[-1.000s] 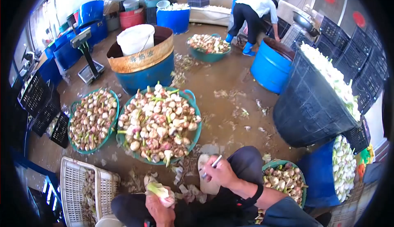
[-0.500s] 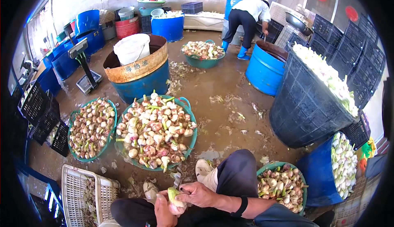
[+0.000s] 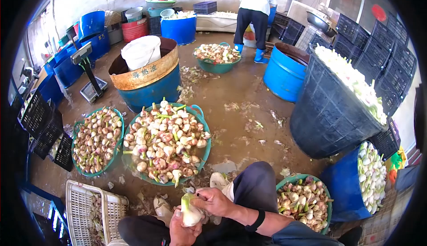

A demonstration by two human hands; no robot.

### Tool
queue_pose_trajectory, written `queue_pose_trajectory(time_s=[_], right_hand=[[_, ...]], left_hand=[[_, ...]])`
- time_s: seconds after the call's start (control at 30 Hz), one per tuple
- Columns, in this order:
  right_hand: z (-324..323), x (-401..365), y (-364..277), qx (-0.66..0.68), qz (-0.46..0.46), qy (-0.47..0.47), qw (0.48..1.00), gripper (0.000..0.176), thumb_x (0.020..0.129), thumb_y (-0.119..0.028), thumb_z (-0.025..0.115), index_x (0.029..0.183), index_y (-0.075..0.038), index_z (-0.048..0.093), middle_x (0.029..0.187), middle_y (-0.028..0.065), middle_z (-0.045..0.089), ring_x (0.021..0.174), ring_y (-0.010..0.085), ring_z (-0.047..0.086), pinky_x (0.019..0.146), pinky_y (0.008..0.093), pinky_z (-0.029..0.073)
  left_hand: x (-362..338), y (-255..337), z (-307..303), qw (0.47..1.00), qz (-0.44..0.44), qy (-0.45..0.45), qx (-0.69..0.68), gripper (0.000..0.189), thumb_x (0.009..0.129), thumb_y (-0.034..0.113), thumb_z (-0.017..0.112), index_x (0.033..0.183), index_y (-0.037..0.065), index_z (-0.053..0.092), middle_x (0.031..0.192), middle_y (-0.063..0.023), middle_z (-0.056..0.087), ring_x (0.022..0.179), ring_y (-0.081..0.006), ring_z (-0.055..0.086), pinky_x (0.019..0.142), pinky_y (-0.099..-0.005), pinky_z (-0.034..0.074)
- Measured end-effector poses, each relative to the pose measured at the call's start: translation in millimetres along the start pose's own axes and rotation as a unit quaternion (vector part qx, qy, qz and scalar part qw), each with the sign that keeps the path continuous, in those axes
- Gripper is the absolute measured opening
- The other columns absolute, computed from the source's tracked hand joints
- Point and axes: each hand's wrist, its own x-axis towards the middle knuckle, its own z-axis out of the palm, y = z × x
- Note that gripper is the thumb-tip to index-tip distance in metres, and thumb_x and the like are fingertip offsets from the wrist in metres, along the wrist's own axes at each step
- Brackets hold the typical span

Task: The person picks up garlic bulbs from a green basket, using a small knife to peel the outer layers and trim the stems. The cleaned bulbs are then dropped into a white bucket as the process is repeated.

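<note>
In front of my lap, my left hand (image 3: 181, 230) is wrapped round a garlic bulb (image 3: 192, 215) with a short green stem, held stem up. The bulb's near side looks white and smooth. My right hand (image 3: 213, 202) is closed against the bulb's right side near the stem. Loose outer skin hangs by its fingers, partly hidden. Just beyond my feet stands a green tub (image 3: 202, 157) heaped with unpeeled garlic bulbs (image 3: 164, 141). Beside my right leg, another green tub (image 3: 330, 206) holds more garlic.
A white crate (image 3: 116, 210) stands to my left, and a smaller garlic tub (image 3: 76, 150) lies beyond it. On the right are a blue barrel (image 3: 342, 186) and a black bin (image 3: 327, 108) of pale garlic. Peel scraps litter the wet floor (image 3: 240, 130). A person (image 3: 255, 15) stands at the back.
The bulb has gone from pinkish skin to a whiter surface, held more upright. My right hand has risen slightly along its side. The person at the back has straightened up from bending.
</note>
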Motion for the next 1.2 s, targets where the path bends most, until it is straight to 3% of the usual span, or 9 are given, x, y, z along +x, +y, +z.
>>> queue_pose_trajectory(time_s=[0.13,0.2,0.33,0.57,0.7,0.83,1.03,1.17,1.2], right_hand=[[6.0,2.1,18.1,-0.052,-0.004,0.002,0.999,0.028,0.088,-0.022,0.064,0.076,0.000,0.054,0.066,0.0066,0.043,0.063,0.0120,0.046,0.055,0.0295,0.036],[7.1,6.4,22.0,-0.068,-0.022,0.014,0.997,0.023,0.089,-0.021,0.064,0.079,-0.001,0.060,0.066,0.0035,0.047,0.063,0.0099,0.048,0.055,0.0278,0.038],[2.8,-5.6,23.7,0.338,0.256,-0.030,0.905,0.023,0.088,-0.026,0.063,0.084,-0.004,0.057,0.070,-0.0022,0.054,0.053,0.0065,0.044,0.048,0.0231,0.036],[9.8,-16.5,9.3,0.378,0.171,0.030,0.909,0.017,0.091,-0.018,0.060,0.099,-0.003,0.057,0.078,0.0011,0.060,0.065,0.0062,0.054,0.057,0.0221,0.044],[13.7,-18.3,-7.9,0.186,0.110,0.085,0.973,0.014,0.093,-0.016,0.058,0.098,-0.003,0.056,0.081,0.0001,0.059,0.069,0.0053,0.052,0.061,0.0226,0.044],[9.6,-20.0,-27.4,-0.047,0.067,0.036,0.996,0.019,0.088,-0.016,0.063,0.099,-0.002,0.057,0.075,0.0049,0.058,0.070,0.0109,0.053,0.062,0.0286,0.044],[3.4,4.7,19.4,0.024,0.145,0.022,0.989,0.023,0.082,-0.014,0.067,0.095,0.003,0.057,0.078,0.0092,0.060,0.075,0.0103,0.054,0.067,0.0285,0.047],[-1.7,-1.3,13.8,0.019,0.164,0.132,0.978,0.028,0.083,-0.015,0.066,0.107,-0.002,0.058,0.090,-0.0009,0.053,0.077,0.0066,0.047,0.071,0.0228,0.042],[-12.0,-7.5,10.3,0.018,0.183,0.093,0.978,0.036,0.081,-0.015,0.070,0.112,-0.003,0.057,0.095,-0.0021,0.050,0.081,0.0069,0.046,0.074,0.0216,0.041]], left_hand=[[14.2,0.4,-17.0,0.997,-0.047,0.011,0.068,0.054,0.085,0.049,0.048,0.107,0.000,0.051,0.079,-0.0216,0.061,0.045,-0.0216,0.052,0.034,-0.0296,0.037],[14.9,3.0,-15.4,0.998,-0.045,-0.005,0.051,0.045,0.088,0.043,0.046,0.110,0.003,0.048,0.081,-0.0193,0.062,0.048,-0.0207,0.054,0.035,-0.0275,0.038],[12.6,2.7,-1.5,0.997,-0.037,0.021,0.061,0.044,0.092,0.041,0.045,0.114,0.003,0.046,0.082,-0.0179,0.061,0.051,-0.0210,0.056,0.035,-0.0272,0.039],[21.6,-10.2,-7.5,0.988,0.025,0.030,0.150,0.045,0.093,0.034,0.048,0.122,0.001,0.036,0.091,-0.0174,0.061,0.058,-0.0216,0.061,0.040,-0.0267,0.048],[24.0,-16.7,4.8,0.932,0.185,0.079,0.302,0.048,0.089,0.018,0.060,0.125,0.004,0.031,0.095,-0.0094,0.056,0.062,-0.0133,0.059,0.045,-0.0224,0.048],[19.5,-23.5,-17.8,0.903,0.189,0.086,0.377,0.045,0.085,0.012,0.064,0.119,0.002,0.037,0.086,-0.0059,0.056,0.056,-0.0079,0.052,0.044,-0.0208,0.042],[17.1,-14.7,5.8,0.940,0.143,0.019,0.309,0.043,0.083,0.014,0.062,0.117,0.003,0.039,0.085,-0.0100,0.058,0.059,-0.0139,0.055,0.050,-0.0247,0.045],[24.1,-21.5,-7.7,0.918,0.231,0.053,0.317,0.067,0.081,0.008,0.067,0.136,0.003,0.030,0.112,-0.0102,0.050,0.093,-0.0138,0.055,0.080,-0.0253,0.047],[21.8,-17.3,-7.5,0.907,0.207,0.078,0.360,0.076,0.078,0.001,0.066,0.140,0.000,0.024,0.117,-0.0127,0.046,0.106,-0.0233,0.049,0.093,-0.0334,0.042]])
